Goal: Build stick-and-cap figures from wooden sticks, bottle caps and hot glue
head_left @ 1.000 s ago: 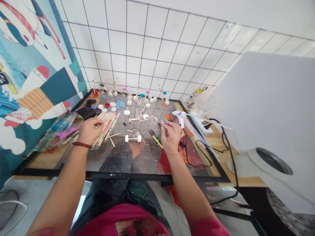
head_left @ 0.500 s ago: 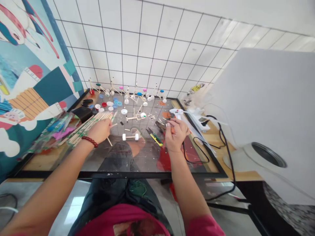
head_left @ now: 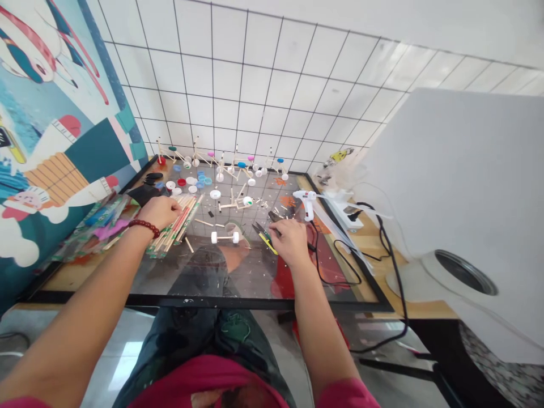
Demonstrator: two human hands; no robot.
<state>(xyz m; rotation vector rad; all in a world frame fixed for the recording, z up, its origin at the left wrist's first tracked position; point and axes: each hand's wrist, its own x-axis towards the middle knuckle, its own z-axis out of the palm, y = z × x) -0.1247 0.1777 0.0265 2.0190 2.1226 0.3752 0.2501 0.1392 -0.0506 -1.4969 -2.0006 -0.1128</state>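
My left hand (head_left: 161,213) rests on the bundle of wrapped wooden sticks (head_left: 172,238), its fingers curled together at the top of the bundle. I cannot make out what they grip. My right hand (head_left: 290,241) is beside the yellow-and-green snips (head_left: 264,237), its fingers bent down close to them. Whatever it holds is hidden. Pliers (head_left: 275,216) lie just beyond its fingertips. Between my hands sits a stick axle with two white wheels (head_left: 225,237). A partly built stick frame (head_left: 235,204) with a cap lies farther back.
A white glue gun (head_left: 306,201) stands at the right, its black cable looping towards a power strip (head_left: 342,209). Bottle caps (head_left: 204,180) lie at the back left, before a row of stick models (head_left: 241,165). Plastic packets (head_left: 102,221) fill the left side.
My left hand has moved left onto the stick bundle, and a short stick now lies on the table. My right hand has come down and left towards the snips, uncovering the glue gun's handle.
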